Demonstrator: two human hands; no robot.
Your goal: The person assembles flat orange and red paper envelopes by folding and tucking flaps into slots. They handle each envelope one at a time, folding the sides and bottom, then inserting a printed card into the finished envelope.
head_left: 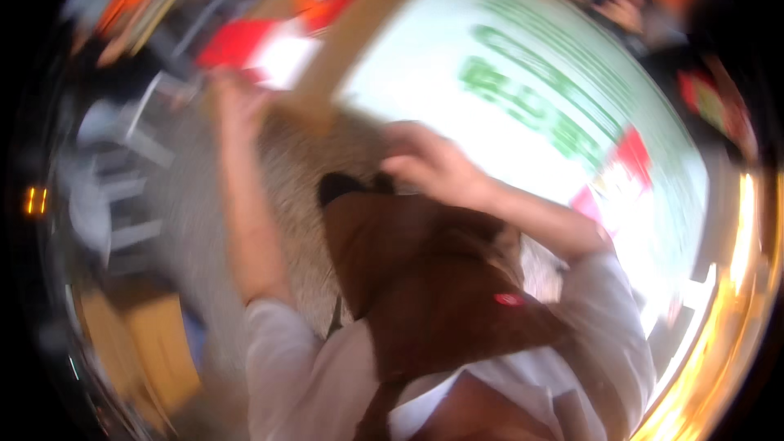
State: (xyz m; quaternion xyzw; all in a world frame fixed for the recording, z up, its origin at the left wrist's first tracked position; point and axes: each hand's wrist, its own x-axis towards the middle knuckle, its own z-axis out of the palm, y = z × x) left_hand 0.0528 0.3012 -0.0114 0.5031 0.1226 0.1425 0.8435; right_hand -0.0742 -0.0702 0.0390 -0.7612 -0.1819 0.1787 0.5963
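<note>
At the left, my left hand [238, 102] reaches forward with its fingers against the lower edge of a red and white packet [286, 53] and appears closed on it, though motion smears the fingers. My right hand [433, 165] is in front of my body, beside the near edge of a large white board or box top with green print [408, 57]. Its fingers are loosely bent, the thumb stands apart, and nothing shows in them. Another red and white packet [627, 165] lies on the white surface beyond my right forearm.
A brown cardboard box [327, 73] adjoins the white surface, with orange-red items [327, 4] in or on it. Yellowish-brown cardboard [155, 351] stands at the lower left. Metal frames [131, 196] are at the left. Other people's hands [616, 4] show at the far right.
</note>
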